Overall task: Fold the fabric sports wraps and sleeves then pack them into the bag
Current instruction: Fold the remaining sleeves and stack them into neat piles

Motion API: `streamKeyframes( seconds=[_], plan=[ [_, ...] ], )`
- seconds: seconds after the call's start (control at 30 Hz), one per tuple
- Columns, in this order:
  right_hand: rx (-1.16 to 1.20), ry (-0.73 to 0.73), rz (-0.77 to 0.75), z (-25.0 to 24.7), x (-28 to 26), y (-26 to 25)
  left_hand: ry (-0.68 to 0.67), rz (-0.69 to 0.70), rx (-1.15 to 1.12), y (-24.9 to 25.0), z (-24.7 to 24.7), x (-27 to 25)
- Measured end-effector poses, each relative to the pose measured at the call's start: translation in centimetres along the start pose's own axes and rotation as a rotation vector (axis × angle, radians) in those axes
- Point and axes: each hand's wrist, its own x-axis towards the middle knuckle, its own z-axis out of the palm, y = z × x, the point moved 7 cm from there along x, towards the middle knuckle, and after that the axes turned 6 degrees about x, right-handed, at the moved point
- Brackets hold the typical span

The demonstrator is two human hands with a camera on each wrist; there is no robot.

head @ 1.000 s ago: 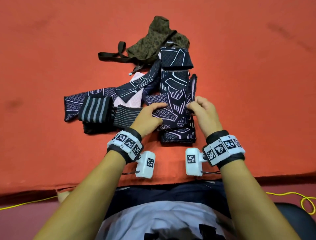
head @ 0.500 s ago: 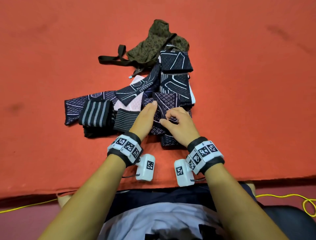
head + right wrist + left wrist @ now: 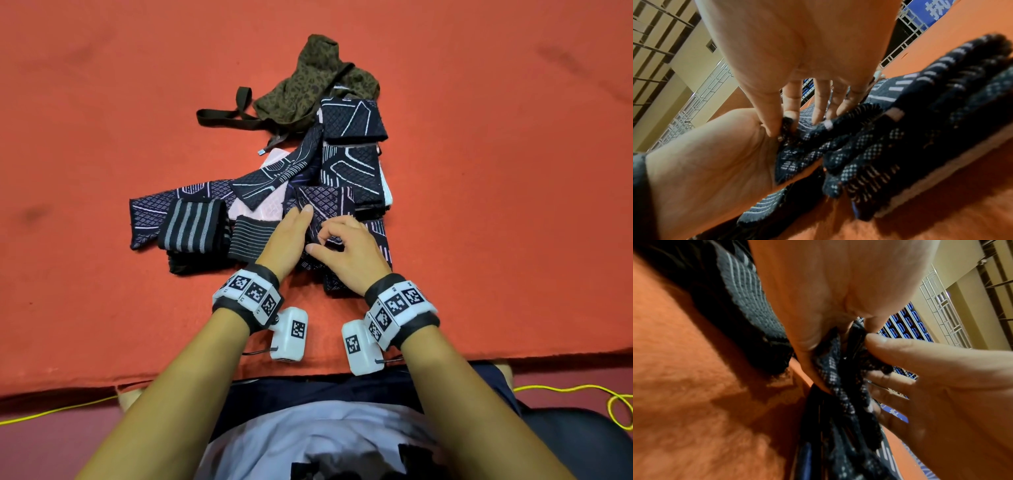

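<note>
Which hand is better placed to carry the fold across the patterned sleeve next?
Probably the right hand: it pinches the patterned sleeve between thumb and fingers. The left hand lies on the sleeve with straight fingers, so it looks better placed to hold the sleeve down.

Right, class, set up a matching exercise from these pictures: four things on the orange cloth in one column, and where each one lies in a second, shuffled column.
Things:
1. olive patterned bag
2. grey-striped black wrap
3. yellow cord
4. navy patterned sleeve

Places:
A. off the cloth, near right corner
B. pinched by the right hand, left hand on it
C. far end of the pile
D. left of the left hand

Pairs: 1-C, 2-D, 3-A, 4-B
</note>
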Motion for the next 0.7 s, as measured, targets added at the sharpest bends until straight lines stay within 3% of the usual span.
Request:
streamKeyframes(
  seconds=[0.23,0.4,0.5,0.7],
  plan=[
    [0.012,-0.05,0.037,0.8,0.0,0.0,0.17,0.081,0.064,-1.4,-2.4,0.7],
    [0.086,0.221,-0.006,-1.6,0.1,0.7,0.212,0.07,0.108,-1.3,-3.3,1.1],
    [0.101,0.265,0.117,-2.3,0.3,2.1,0.2,0.037,0.057,-1.0,-3.2,0.9],
    [0.362,0.215,0.317,-1.6,0.2,4.2,0.143,-0.115,-0.114,-1.9,-3.0,1.1]
  ],
)
